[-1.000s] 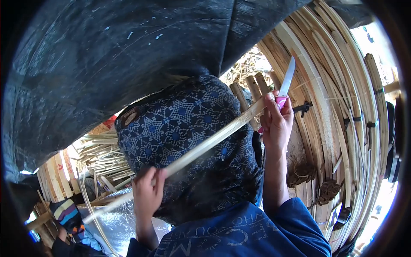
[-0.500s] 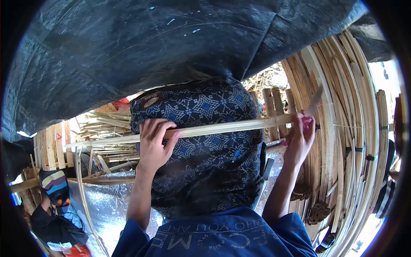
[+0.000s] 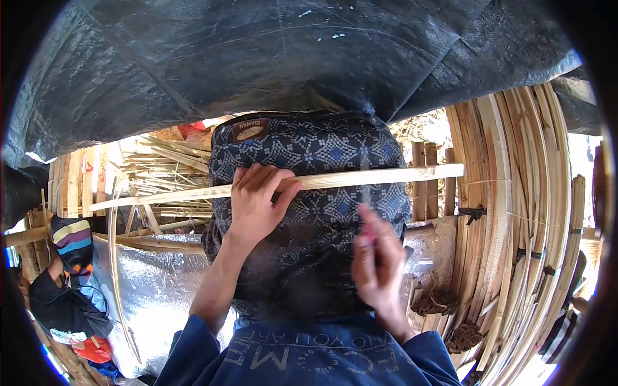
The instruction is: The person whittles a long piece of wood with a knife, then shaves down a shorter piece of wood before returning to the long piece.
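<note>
My left hand [image 3: 257, 201] is closed round a long pale bamboo strip [image 3: 380, 177], which lies crosswise over a dark blue patterned cloth-covered bundle [image 3: 309, 238] on my lap. The strip's broad end reaches out to the right; its thin end tapers away to the left. Lower and to the right, my right hand [image 3: 380, 264] grips a knife [image 3: 366, 237] by its pink handle. The knife's blade points away from me and is smeared by motion, overlapping the strip in view; whether it touches cannot be made out.
Many long bamboo slats [image 3: 515, 212] stand bundled at the right. Cut strips [image 3: 164, 170] are piled at the left, behind a silvery sheet [image 3: 154, 276]. A dark tarp [image 3: 270, 58] hangs overhead. A person in a striped cap [image 3: 71, 241] is at the lower left.
My right hand with the knife has left the strip's right end and come down and left towards me. The left hand still grips the strip. The view has shifted slightly.
</note>
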Demonstrator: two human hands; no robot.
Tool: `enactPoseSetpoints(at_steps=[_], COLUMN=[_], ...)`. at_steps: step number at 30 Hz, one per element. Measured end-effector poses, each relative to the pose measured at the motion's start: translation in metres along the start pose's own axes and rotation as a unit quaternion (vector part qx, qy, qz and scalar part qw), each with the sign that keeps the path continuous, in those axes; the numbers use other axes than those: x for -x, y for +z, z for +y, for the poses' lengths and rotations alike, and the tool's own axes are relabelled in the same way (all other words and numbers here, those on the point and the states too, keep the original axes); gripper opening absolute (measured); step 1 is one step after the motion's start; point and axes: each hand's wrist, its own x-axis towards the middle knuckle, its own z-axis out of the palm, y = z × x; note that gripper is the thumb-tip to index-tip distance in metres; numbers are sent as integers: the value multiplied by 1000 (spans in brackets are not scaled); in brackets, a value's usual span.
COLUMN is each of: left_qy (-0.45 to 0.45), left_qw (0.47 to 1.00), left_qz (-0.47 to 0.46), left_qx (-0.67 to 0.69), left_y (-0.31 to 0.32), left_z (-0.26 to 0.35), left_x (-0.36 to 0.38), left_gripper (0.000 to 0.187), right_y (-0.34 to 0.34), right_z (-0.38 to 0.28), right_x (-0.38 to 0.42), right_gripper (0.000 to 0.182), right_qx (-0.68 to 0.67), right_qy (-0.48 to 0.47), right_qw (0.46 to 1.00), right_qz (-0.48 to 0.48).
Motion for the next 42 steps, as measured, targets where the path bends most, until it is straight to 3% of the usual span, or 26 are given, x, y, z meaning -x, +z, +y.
enactPoseSetpoints(at_steps=[2, 5, 9, 10, 13, 15, 20, 22, 23, 26, 28, 29, 30, 32, 34, 36, 37, 38, 41, 42], left_qy=[4, 14, 7, -3, -3, -8, 17, 7, 13, 0, -22, -32, -29, -34, -22, -20, -13, -3, 13, 17], left_qw=[1000, 1000, 999, 999, 999, 999, 999, 999, 999, 999, 999, 999, 999, 999, 999, 999, 999, 999, 998, 998], left_qz=[-1, 3, -17, -33, -32, -33, -16, -16, -20, -23, -24, -24, -25, -25, -21, -9, 1, 9, 13, 17], left_qx=[-8, -25, -38, -38, -27, -24, -44, -34, -36, -23, -9, -13, -14, -16, -27, -37, -44, -51, -64, -66], left_y=[0, 1, -2, -4, -3, -1, 5, 4, 4, 3, 2, 3, 4, 5, 6, 7, 8, 8, 11, 10], left_z=[2, 0, 5, 7, 7, 7, 6, 6, 7, 11, 13, 12, 12, 12, 13, 13, 13, 14, 12, 12], left_x=[0, 0, -1, -4, -4, -4, -4, -4, -4, -6, -6, -5, -5, -4, -2, -1, 0, 1, 2, 2], left_gripper=[16, 14, 14, 14, 16, 17, 20, 20, 20, 20, 21, 23, 23, 23, 24, 25, 26, 27, 30, 30], right_y=[7, 12, -14, -18, -39, -49, -37, -34, -27, -42, -59, -63, -56, -35, -40, -58, -62, -60, -48, -49], right_z=[-19, -19, -12, 0, 2, 7, 26, 20, 31, 76, 63, 54, 54, 54, 50, 55, 49, 48, 46, 49], right_x=[-2, -4, -17, -13, -13, -12, 2, 2, 2, -2, -8, -9, -7, 0, -2, -12, -14, -13, -6, -7], right_gripper=[45, 55, 47, 46, 50, 51, 48, 45, 43, 44, 38, 40, 40, 39, 39, 42, 40, 40, 31, 31], right_qx=[10, -24, 29, -61, -67, 59, -58, 26, 50, 136, -16, -19, -21, 35, 47, -45, 29, 29, 79, 79], right_qy=[-4, 24, 139, 157, 180, 150, 84, 15, -49, -39, 157, 210, 210, 12, 58, 173, 192, 192, 28, 30], right_qw=[998, 998, 990, 985, 979, 986, 991, 1000, 997, 983, 962, 957, 956, 993, 993, 964, 956, 956, 986, 985], right_qz=[-54, -51, -5, 28, 71, 50, 90, -3, 17, 119, 224, 200, 202, 108, 92, 198, 219, 220, 144, 147])
